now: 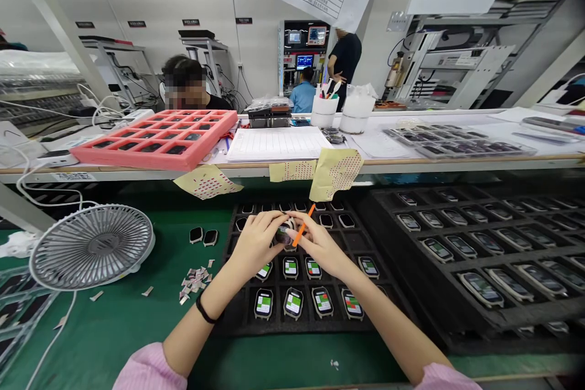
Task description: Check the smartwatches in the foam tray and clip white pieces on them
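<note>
Above the middle of a black foam tray (292,326), both my hands meet around one smartwatch body (285,233). My left hand (259,234) grips its left side with bent fingers. On the other side, my right hand (320,245) has its fingers at the watch and also pinches an orange stick-like tool (303,226), which slants up to the right. Fingers hide much of the held watch. In the tray's front rows, watches such as this one (293,303) show green, white and red screens; those in the back rows are dark.
At left stand a white fan (94,247), two loose watches (203,236) and a heap of small paper scraps (194,283). More watches fill stacked foam trays (439,311) at right. Ahead, a shelf (393,166) bears a pink foam tray (183,158) and papers. People are beyond it.
</note>
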Action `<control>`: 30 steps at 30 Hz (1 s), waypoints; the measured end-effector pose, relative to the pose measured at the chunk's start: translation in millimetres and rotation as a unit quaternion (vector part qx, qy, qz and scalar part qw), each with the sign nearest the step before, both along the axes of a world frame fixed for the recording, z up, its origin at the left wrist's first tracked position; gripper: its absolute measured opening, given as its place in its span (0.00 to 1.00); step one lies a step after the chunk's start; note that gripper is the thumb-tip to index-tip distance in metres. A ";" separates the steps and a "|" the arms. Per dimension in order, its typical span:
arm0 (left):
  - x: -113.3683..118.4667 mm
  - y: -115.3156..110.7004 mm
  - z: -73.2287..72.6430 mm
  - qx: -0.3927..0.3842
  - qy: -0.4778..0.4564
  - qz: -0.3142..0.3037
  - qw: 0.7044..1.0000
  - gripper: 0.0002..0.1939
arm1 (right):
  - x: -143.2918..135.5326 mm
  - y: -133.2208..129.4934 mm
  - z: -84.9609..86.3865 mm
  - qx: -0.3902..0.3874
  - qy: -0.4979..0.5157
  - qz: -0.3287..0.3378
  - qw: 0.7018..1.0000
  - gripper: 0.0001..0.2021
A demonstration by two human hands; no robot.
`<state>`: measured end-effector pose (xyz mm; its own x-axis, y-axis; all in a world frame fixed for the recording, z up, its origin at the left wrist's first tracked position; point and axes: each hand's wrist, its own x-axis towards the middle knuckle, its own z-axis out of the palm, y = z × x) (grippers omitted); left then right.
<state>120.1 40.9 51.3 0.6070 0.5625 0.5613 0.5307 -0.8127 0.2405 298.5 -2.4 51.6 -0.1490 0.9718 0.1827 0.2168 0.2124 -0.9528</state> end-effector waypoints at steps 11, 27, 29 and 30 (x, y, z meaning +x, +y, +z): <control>-3.6 -8.5 15.4 0.007 -0.120 -0.108 0.987 0.24 | 16.3 9.7 7.0 -0.092 0.177 0.185 0.962 0.23; -1.9 -8.6 12.9 0.019 -0.125 -0.124 0.984 0.25 | 9.0 3.7 7.7 -0.097 0.214 0.143 0.961 0.24; -1.4 -8.7 12.6 0.030 -0.128 -0.124 0.984 0.25 | 5.9 2.8 6.8 -0.091 0.210 0.131 0.965 0.24; -1.1 -8.7 12.3 0.035 -0.129 -0.124 0.983 0.25 | 4.7 2.2 6.4 -0.086 0.210 0.128 0.965 0.24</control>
<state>119.0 32.2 63.6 0.5530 0.3697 0.7467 0.2418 -0.9288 0.2808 303.2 -0.2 58.0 -0.3370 0.9339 0.1193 -0.2356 0.0390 -0.9711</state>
